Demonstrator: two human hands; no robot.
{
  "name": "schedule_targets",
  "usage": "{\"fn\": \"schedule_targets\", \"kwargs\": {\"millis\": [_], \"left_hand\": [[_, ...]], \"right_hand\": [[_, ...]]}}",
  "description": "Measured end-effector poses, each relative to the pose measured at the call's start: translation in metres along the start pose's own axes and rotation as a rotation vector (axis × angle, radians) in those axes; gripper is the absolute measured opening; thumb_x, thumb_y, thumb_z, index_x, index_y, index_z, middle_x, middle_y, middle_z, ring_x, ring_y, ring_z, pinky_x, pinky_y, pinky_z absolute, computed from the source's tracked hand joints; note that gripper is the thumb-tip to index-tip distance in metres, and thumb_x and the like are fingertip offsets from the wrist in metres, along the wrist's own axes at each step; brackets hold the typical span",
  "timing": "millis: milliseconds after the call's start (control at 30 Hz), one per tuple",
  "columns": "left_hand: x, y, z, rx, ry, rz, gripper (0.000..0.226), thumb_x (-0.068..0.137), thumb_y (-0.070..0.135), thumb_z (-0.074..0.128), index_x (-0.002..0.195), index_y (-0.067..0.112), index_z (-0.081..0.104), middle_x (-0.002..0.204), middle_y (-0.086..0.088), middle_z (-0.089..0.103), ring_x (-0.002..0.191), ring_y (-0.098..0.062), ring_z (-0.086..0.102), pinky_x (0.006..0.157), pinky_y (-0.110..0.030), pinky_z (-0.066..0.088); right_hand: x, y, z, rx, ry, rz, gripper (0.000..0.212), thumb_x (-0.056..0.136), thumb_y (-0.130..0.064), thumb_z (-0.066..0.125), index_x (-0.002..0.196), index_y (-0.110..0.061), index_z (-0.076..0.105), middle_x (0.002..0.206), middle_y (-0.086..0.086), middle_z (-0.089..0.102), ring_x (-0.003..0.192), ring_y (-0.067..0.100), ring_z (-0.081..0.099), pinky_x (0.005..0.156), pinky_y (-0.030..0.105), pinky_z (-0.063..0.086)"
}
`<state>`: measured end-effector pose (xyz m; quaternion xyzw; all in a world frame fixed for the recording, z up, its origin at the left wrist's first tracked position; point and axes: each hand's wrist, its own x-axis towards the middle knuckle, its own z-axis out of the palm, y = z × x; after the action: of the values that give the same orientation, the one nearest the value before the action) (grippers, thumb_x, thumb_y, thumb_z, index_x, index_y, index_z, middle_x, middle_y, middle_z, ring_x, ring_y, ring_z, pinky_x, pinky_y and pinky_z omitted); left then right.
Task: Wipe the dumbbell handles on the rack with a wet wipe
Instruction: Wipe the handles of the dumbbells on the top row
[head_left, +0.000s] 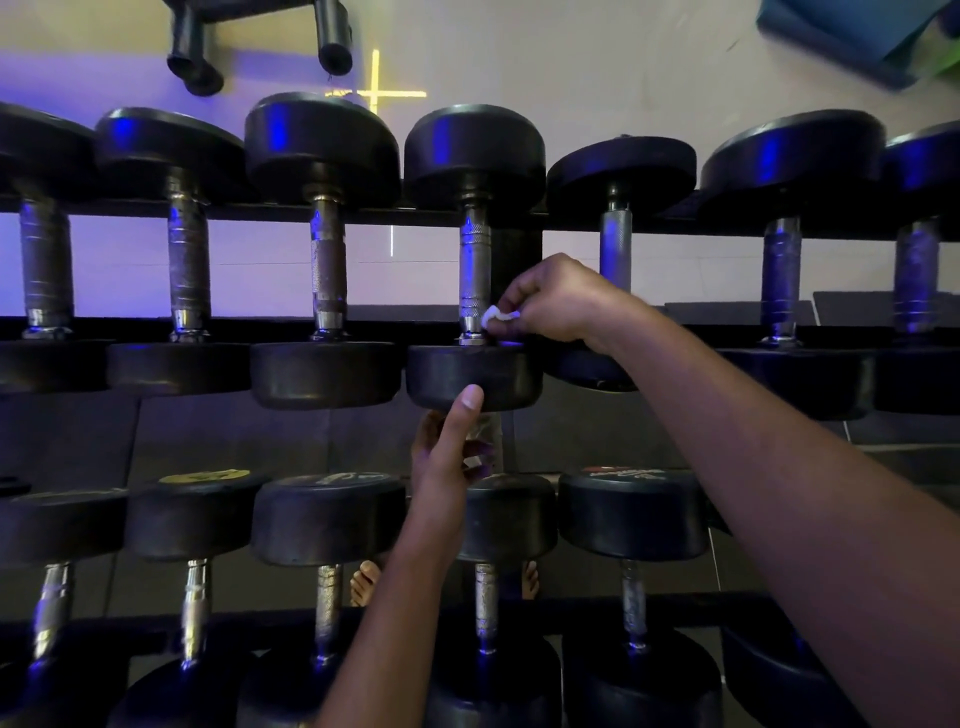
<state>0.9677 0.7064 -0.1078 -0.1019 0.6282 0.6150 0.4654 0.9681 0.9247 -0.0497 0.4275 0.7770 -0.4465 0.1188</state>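
Several black dumbbells lie across the upper tier of a rack (156, 327), their metal handles running away from me. My right hand (550, 306) pinches a small white wet wipe (493, 316) against the near end of the fourth dumbbell's handle (474, 270). My left hand (447, 452) reaches up from below, its thumb pressed on that dumbbell's near head (498, 374). Its fingers curl round a small clear packet (480, 447), partly hidden under the head.
A lower tier (104, 639) carries several more dumbbells with metal handles. Neighbouring dumbbells sit close on both sides of the one being wiped. Black tube feet of some equipment (208, 57) stand on the pale floor beyond. A blue mat (852, 36) lies at the top right. Bare toes (363, 582) show below.
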Motion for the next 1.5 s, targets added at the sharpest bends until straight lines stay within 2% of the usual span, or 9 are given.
{"fn": "schedule_targets", "kwargs": {"millis": [100,267,367,533,633,733,900,1133,1500], "left_hand": [[-0.002,0.001,0.000,0.004,0.007,0.005,0.100,0.060,0.082,0.075,0.129,0.009,0.070,0.098,0.001,0.076,0.082,-0.018,0.067,0.071,-0.033,0.050],[-0.004,0.004,-0.002,0.044,-0.002,0.039,0.091,0.060,0.081,0.076,0.130,0.023,0.066,0.103,0.008,0.081,0.091,-0.022,0.075,0.076,-0.034,0.056],[-0.004,0.006,-0.002,0.037,0.004,0.053,0.090,0.061,0.080,0.076,0.132,0.025,0.066,0.107,0.008,0.081,0.096,-0.021,0.078,0.068,-0.025,0.059],[-0.002,0.004,-0.004,0.058,-0.001,0.050,0.087,0.059,0.082,0.075,0.127,0.027,0.068,0.109,0.004,0.081,0.089,-0.020,0.076,0.075,-0.032,0.057],[-0.001,0.004,-0.005,0.061,0.003,0.046,0.089,0.058,0.082,0.076,0.127,0.026,0.068,0.106,0.005,0.078,0.088,-0.019,0.074,0.076,-0.034,0.056],[-0.001,0.005,-0.006,0.058,0.007,0.039,0.091,0.058,0.082,0.077,0.127,0.024,0.069,0.106,0.005,0.078,0.086,-0.019,0.072,0.075,-0.034,0.055],[-0.001,0.005,-0.006,0.042,0.019,0.039,0.093,0.057,0.081,0.078,0.126,0.019,0.069,0.104,0.004,0.074,0.086,-0.018,0.069,0.074,-0.033,0.054],[-0.002,0.004,-0.003,0.049,0.032,0.048,0.094,0.057,0.081,0.080,0.124,0.016,0.070,0.098,0.007,0.074,0.083,-0.016,0.067,0.065,-0.024,0.054],[-0.003,0.006,-0.004,-0.004,0.027,0.070,0.100,0.053,0.076,0.086,0.122,0.006,0.068,0.096,0.001,0.069,0.083,-0.020,0.061,0.073,-0.033,0.052]], "right_hand": [[0.001,-0.002,0.001,-0.005,0.012,0.042,0.022,0.078,-0.035,0.094,0.088,-0.019,0.081,0.093,-0.001,0.077,0.089,0.015,0.068,0.079,0.030,0.057],[0.001,-0.007,-0.003,0.309,0.067,0.129,0.022,0.080,-0.029,0.093,0.089,-0.015,0.079,0.059,-0.010,0.064,0.055,0.006,0.050,0.051,0.017,0.042],[0.008,-0.023,-0.006,0.523,0.212,0.188,0.024,0.083,-0.024,0.091,0.099,-0.017,0.074,0.061,-0.011,0.061,0.033,-0.001,0.043,0.037,0.014,0.032],[0.018,-0.047,-0.009,0.787,0.349,0.229,0.018,0.087,-0.005,0.083,0.082,-0.017,0.071,0.062,-0.007,0.063,0.028,-0.004,0.043,0.034,0.011,0.031],[0.015,-0.044,0.002,0.864,0.406,0.154,0.014,0.084,-0.017,0.090,0.083,-0.015,0.076,0.062,-0.007,0.069,0.036,-0.002,0.053,0.042,0.013,0.042],[0.010,-0.032,0.009,0.607,0.583,-0.142,0.022,0.077,-0.038,0.093,0.085,-0.022,0.081,0.073,-0.012,0.077,0.066,0.002,0.073,0.069,0.025,0.059],[0.010,-0.043,-0.004,-0.358,0.776,-0.634,0.018,0.093,-0.034,0.065,0.101,-0.036,0.081,0.085,-0.011,0.079,0.080,0.018,0.073,0.067,0.030,0.051],[0.011,-0.078,-0.027,-0.796,0.369,-0.650,0.022,0.102,-0.043,0.061,0.112,-0.035,0.079,0.104,-0.012,0.078,0.098,0.022,0.071,0.069,0.025,0.035],[0.004,-0.098,-0.029,-1.083,-0.027,-0.598,0.023,0.099,-0.026,0.059,0.113,-0.039,0.073,0.078,-0.019,0.055,0.085,0.018,0.054,0.058,0.026,0.029]]}}
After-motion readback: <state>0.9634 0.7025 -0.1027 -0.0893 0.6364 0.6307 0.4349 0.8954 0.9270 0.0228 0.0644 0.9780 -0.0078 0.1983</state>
